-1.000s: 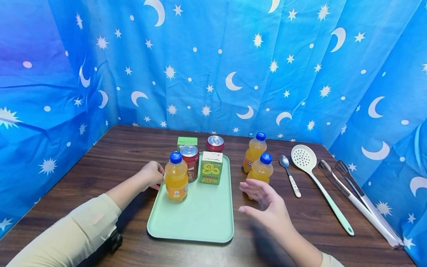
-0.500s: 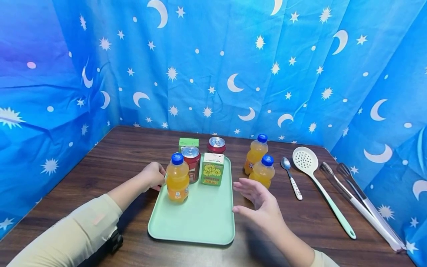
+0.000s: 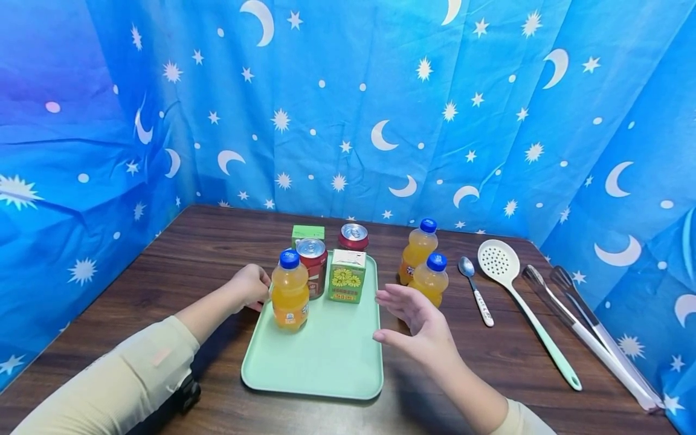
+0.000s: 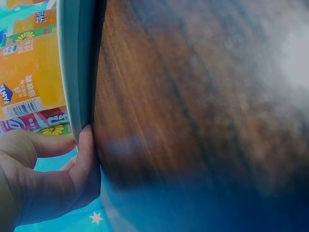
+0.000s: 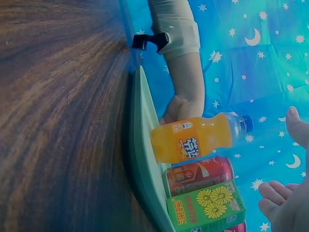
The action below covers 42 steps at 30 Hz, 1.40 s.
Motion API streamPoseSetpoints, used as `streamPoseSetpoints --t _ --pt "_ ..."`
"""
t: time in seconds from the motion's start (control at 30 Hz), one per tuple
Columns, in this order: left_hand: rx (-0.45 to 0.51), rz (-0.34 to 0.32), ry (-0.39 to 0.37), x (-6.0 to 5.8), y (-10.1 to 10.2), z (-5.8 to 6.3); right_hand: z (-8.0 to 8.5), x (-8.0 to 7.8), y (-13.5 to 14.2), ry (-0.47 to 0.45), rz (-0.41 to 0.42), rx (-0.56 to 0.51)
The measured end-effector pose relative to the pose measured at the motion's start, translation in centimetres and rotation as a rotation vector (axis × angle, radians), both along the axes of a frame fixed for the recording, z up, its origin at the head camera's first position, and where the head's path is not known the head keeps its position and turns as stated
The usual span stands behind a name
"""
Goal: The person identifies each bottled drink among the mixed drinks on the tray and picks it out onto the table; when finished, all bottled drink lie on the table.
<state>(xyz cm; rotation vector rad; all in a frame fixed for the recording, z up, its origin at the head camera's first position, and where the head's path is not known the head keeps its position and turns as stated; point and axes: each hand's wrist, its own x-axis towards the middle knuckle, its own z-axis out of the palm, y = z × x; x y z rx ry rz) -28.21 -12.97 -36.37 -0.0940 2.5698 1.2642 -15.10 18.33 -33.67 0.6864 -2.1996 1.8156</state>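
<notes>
My left hand (image 3: pixel 251 287) pinches the left rim of a pale green tray (image 3: pixel 321 362), thumb on top and fingers underneath, as the left wrist view shows. On the tray stand an orange soda bottle (image 3: pixel 290 296) with a blue cap, a red soda can (image 3: pixel 318 275) and a green drink carton (image 3: pixel 346 278) with yellow flowers. Behind them are another green carton (image 3: pixel 308 231) and another red can (image 3: pixel 353 235); their bases are hidden. My right hand (image 3: pixel 418 332) is held by the tray's right edge, fingers extended and thumb apart, with nothing in it.
Two more orange soda bottles, a rear one (image 3: pixel 418 251) and a nearer one (image 3: pixel 431 284), stand right of the tray. Farther right lie a spoon (image 3: pixel 474 287), a slotted skimmer (image 3: pixel 499 260) and metal tongs (image 3: pixel 584 338). A blue curtain (image 3: pixel 326 103) surrounds the table (image 3: pixel 217 235).
My right hand has moved left, closer to the tray's right edge. The left hand keeps its hold on the rim. The view has shifted slightly; the drinks stand as before.
</notes>
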Motion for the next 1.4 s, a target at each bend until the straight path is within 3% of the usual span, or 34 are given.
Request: streamPoseSetpoints --t 0.33,0.77,1.4 --pt "-0.001 0.008 -0.006 0.1 0.1 0.1 0.3 -0.5 -0.6 -0.025 -0.013 0.018" --pt "0.012 0.007 -0.004 0.1 0.1 0.1 0.7 -1.0 -1.9 0.028 0.025 0.013" --pt "0.024 0.002 0.011 0.2 0.0 -0.1 -0.2 -2.2 -4.2 0.05 0.06 0.008"
